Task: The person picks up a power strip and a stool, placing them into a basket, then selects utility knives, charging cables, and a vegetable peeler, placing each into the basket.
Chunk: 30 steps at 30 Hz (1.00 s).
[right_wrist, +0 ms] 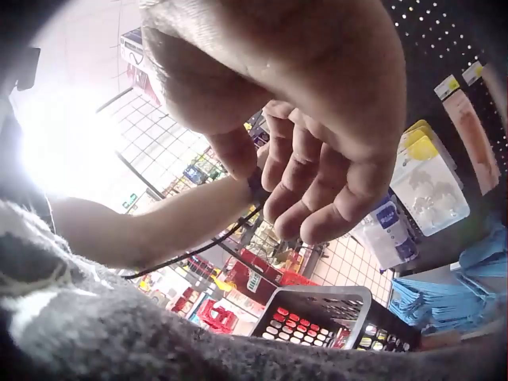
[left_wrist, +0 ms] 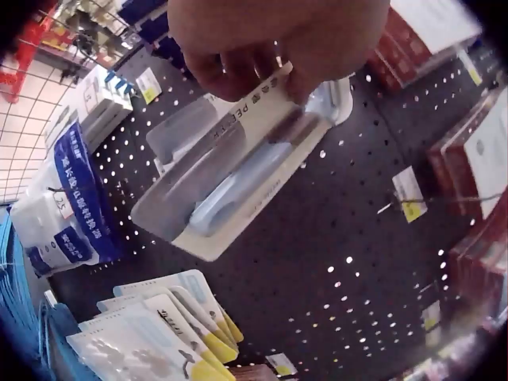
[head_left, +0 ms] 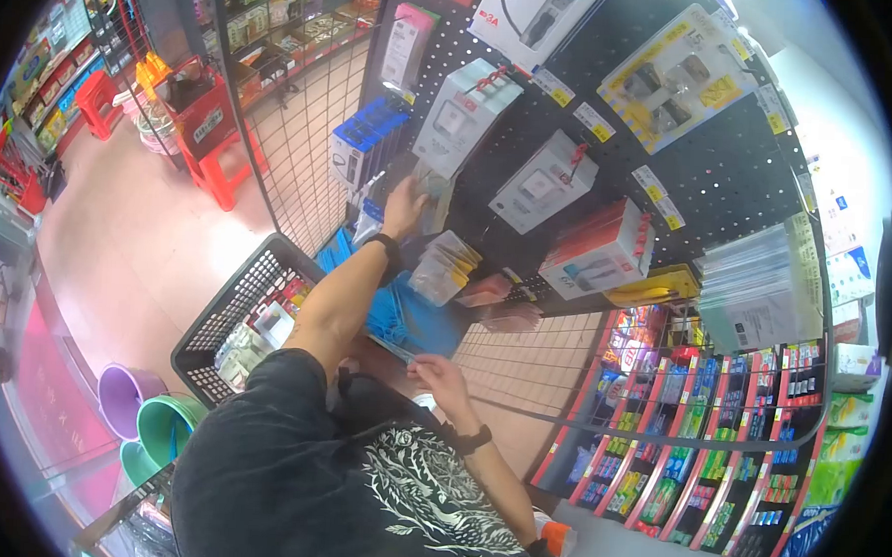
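My left hand (head_left: 404, 209) reaches to the black pegboard (head_left: 611, 136) and grips the upper end of a blister pack (left_wrist: 262, 171). The pack is clear and white, with a long pale blue item inside, and hangs tilted. Another pack (left_wrist: 178, 131) shows partly behind it. In the left wrist view the fingers (left_wrist: 278, 40) curl over the pack's top edge. My right hand (head_left: 443, 386) is held low in front of my body, its fingers loosely curled around nothing. Below the left hand hang several white and yellow cards (left_wrist: 159, 329).
A black basket (head_left: 195, 337) with goods in it stands at my left. Boxed goods (head_left: 545, 183) hang on hooks along the board. Blue hangers (right_wrist: 436, 305) are below the cards. A wire grid (head_left: 313, 123) edges the board, and candy shelves (head_left: 678, 438) rise at the lower right.
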Available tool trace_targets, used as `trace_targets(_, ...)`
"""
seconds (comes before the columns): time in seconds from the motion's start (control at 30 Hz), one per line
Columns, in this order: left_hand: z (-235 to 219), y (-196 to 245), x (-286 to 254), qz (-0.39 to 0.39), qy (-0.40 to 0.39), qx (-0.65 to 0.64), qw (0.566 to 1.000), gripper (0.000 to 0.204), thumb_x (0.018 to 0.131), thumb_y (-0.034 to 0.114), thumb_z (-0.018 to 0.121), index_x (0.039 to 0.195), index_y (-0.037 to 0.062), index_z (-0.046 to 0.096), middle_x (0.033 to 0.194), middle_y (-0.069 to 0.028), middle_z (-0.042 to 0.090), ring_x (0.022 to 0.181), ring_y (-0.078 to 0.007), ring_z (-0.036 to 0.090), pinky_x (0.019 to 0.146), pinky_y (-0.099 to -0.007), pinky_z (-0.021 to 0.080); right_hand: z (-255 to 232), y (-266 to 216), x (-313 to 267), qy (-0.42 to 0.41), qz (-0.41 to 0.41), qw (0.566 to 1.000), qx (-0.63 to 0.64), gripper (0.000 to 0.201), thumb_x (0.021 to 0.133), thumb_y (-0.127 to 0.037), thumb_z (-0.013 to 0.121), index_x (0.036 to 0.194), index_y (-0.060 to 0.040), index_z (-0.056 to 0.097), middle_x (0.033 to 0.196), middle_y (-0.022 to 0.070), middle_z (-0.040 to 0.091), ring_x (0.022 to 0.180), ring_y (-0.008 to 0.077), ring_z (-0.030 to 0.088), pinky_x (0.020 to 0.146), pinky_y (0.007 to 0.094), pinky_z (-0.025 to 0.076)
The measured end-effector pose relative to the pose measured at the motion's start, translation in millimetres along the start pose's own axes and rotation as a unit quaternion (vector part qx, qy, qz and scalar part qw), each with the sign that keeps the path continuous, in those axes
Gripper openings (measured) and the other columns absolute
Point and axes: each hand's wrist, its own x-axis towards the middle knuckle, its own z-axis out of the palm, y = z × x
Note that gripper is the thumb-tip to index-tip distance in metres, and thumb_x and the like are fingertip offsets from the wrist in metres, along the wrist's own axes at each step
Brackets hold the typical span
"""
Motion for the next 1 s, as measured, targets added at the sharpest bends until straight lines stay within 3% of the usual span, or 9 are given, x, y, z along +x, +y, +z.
trace_targets(0.1, -24.0, -4.0, -8.2, -0.003, -0.047, -0.090, 0.995, 0.040, 0.084, 0.022, 0.067, 0.114, -0.0016, 0.057, 0.112, -0.0227, 0.063, 0.101, -0.0362, 0.062, 0.087, -0.0403, 0.048, 4.2, -3.0, 4.3, -0.003, 0.002, 1.000, -0.003, 0.025, 0.094, -0.016, 0.059, 0.115, -0.0025, 0.058, 0.104, 0.0082, 0.067, 0.093, 0.0138, 0.064, 0.074, 0.0240, 0.049)
trace_targets(0.27, -71.7, 23.3, -35.3, -0.067, -0.090, -0.271, 0.956, 0.036, 0.088, 0.014, 0.062, 0.120, -0.0028, 0.058, 0.114, -0.0106, 0.064, 0.108, -0.0182, 0.057, 0.093, -0.0325, 0.044, 12.4, -6.3, 14.3, -0.018, -0.005, 1.000, 0.001, 0.025, 0.094, -0.015, 0.059, 0.115, -0.0017, 0.058, 0.102, 0.0089, 0.068, 0.091, 0.0147, 0.065, 0.073, 0.0255, 0.051)
trace_targets(0.4, -123.4, 48.1, -56.4, -0.081, -0.082, -0.299, 0.947, 0.035, 0.087, 0.013, 0.063, 0.119, -0.0014, 0.058, 0.108, -0.0082, 0.064, 0.103, -0.0159, 0.057, 0.089, -0.0309, 0.045, 20.0, -3.9, 25.0, -0.040, -0.007, 0.999, 0.006, 0.024, 0.093, -0.013, 0.059, 0.114, -0.0014, 0.058, 0.102, 0.0091, 0.068, 0.091, 0.0154, 0.065, 0.073, 0.0267, 0.051)
trace_targets(0.57, -227.0, 56.3, -102.0, -0.130, -0.123, -0.212, 0.961, 0.035, 0.087, 0.013, 0.064, 0.118, -0.0019, 0.057, 0.103, -0.0070, 0.065, 0.096, -0.0154, 0.059, 0.087, -0.0294, 0.045, 28.3, -0.8, 35.6, -0.060, 0.005, 0.998, -0.014, 0.023, 0.094, -0.012, 0.057, 0.114, -0.0014, 0.058, 0.102, 0.0096, 0.068, 0.091, 0.0159, 0.065, 0.073, 0.0256, 0.051)
trace_targets(0.67, -308.9, 42.4, -151.6, -0.177, -0.047, -0.105, 0.977, 0.029, 0.090, 0.016, 0.063, 0.110, -0.0039, 0.059, 0.098, -0.0074, 0.065, 0.091, -0.0122, 0.059, 0.080, -0.0293, 0.048, 29.0, -2.0, 33.6, -0.064, 0.030, 0.997, -0.017, 0.023, 0.094, -0.013, 0.057, 0.114, -0.0013, 0.058, 0.103, 0.0099, 0.067, 0.091, 0.0160, 0.065, 0.073, 0.0251, 0.051)
trace_targets(0.8, -379.9, -129.8, -273.8, -0.274, 0.119, 0.103, 0.949, 0.040, 0.083, 0.027, 0.063, 0.113, 0.0005, 0.062, 0.100, -0.0162, 0.068, 0.096, -0.0240, 0.065, 0.086, -0.0362, 0.048, 30.5, -1.7, 42.2, -0.062, 0.048, 0.996, -0.040, 0.023, 0.095, -0.013, 0.056, 0.115, -0.0016, 0.057, 0.104, 0.0103, 0.067, 0.092, 0.0160, 0.065, 0.074, 0.0256, 0.051)
trace_targets(0.83, -382.5, -116.1, -292.9, -0.364, 0.121, 0.143, 0.912, 0.040, 0.081, 0.029, 0.060, 0.111, 0.0030, 0.063, 0.101, -0.0199, 0.067, 0.098, -0.0304, 0.065, 0.088, -0.0390, 0.048, 33.3, -1.6, 42.6, -0.061, 0.057, 0.995, -0.052, 0.023, 0.095, -0.012, 0.055, 0.115, -0.0017, 0.057, 0.104, 0.0103, 0.067, 0.092, 0.0159, 0.065, 0.075, 0.0259, 0.051)
trace_targets(0.9, -370.2, -160.7, -341.9, -0.399, 0.148, 0.243, 0.872, 0.036, 0.082, 0.025, 0.054, 0.108, 0.0026, 0.062, 0.103, -0.0246, 0.065, 0.100, -0.0407, 0.061, 0.089, -0.0456, 0.046, 39.7, -4.1, 42.4, -0.073, 0.066, 0.993, -0.065, 0.024, 0.095, -0.012, 0.056, 0.116, -0.0016, 0.057, 0.104, 0.0104, 0.067, 0.092, 0.0160, 0.065, 0.076, 0.0262, 0.051)
trace_targets(1.0, -349.7, -185.0, -380.9, -0.547, 0.137, 0.301, 0.769, 0.045, 0.081, 0.023, 0.056, 0.120, 0.0010, 0.053, 0.111, -0.0261, 0.062, 0.105, -0.0423, 0.059, 0.093, -0.0475, 0.045, 44.6, -6.2, 44.2, -0.092, 0.070, 0.989, -0.094, 0.025, 0.094, -0.011, 0.056, 0.117, -0.0011, 0.056, 0.105, 0.0107, 0.066, 0.093, 0.0163, 0.064, 0.077, 0.0267, 0.051)
